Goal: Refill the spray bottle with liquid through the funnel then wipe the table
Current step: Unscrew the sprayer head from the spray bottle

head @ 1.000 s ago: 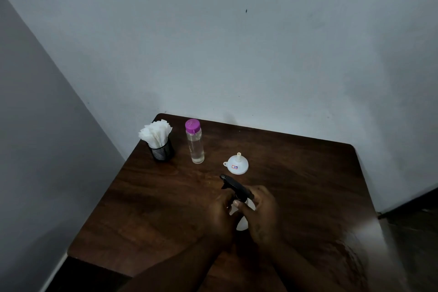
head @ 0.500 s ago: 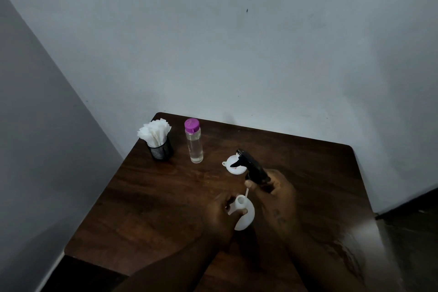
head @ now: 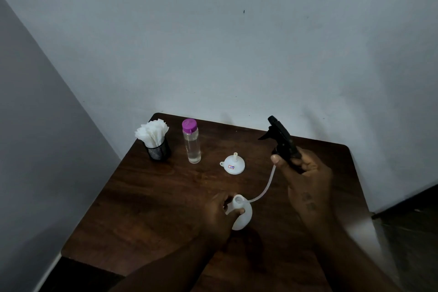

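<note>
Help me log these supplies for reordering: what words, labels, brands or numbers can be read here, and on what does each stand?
On the funnel, a sticker: red border, blue marks, too small and blurred to read.
On the purple cap of the clear bottle: a faint mark, unreadable.
On the spray head, spray bottle and mesh cup: no text visible.
Nothing here can be quoted.

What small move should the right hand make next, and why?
Probably lift the spray head a little higher: the right hand grips it, but its tube tip sits at the mouth of the bottle, which the left hand holds.
</note>
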Demonstrator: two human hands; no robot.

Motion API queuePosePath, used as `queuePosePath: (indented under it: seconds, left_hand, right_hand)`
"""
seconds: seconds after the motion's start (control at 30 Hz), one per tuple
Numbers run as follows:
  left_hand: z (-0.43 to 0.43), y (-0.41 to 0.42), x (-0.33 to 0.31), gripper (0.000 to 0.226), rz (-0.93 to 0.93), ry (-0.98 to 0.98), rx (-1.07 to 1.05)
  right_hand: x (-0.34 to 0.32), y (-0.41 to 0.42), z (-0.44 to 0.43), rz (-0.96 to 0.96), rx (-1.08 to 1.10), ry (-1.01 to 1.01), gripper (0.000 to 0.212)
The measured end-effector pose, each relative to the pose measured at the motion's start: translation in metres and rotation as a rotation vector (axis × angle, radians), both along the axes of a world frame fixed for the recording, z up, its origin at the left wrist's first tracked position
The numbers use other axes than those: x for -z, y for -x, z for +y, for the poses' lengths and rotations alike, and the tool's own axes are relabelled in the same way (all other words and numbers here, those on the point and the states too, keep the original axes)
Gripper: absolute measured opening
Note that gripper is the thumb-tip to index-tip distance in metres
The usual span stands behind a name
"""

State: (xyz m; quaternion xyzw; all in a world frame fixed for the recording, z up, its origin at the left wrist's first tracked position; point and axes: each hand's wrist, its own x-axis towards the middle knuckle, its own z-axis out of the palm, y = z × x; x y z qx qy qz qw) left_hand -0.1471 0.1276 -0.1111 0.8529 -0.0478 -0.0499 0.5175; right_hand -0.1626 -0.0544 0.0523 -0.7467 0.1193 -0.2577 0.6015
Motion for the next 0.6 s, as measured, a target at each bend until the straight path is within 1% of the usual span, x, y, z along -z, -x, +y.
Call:
queuePosePath:
  seconds: [0.13,0.27,0.4,0.5,0.6]
  left_hand:
    - [0.0,-0.001,0.001,0.036,0.014,0.0,-0.005]
    - [0.0,-0.001,0.003,0.038,0.021,-0.014,-0.009]
    - [0.0,-0.001,0.001,0.036,0.015,-0.005,-0.002]
    - [0.0,-0.001,0.0,0.037,0.038,0.014,-0.007]
    - [0.0,-0.001,0.0,0.038,0.042,0.019,-0.017]
  right_hand:
    - [-0.007,0.004,-0.008,0.03,0.036,-0.057,0.032]
    - [-0.006,0.008,-0.017,0.056,0.099,-0.181,0.027]
    - [-0.002,0.012,-0.027,0.094,0.149,-0.263,0.023]
    - [-0.001,0.013,-0.04,0.101,0.174,-0.389,0.034]
    - [0.006,0.015,-0.059,0.163,0.194,-0.527,0.031]
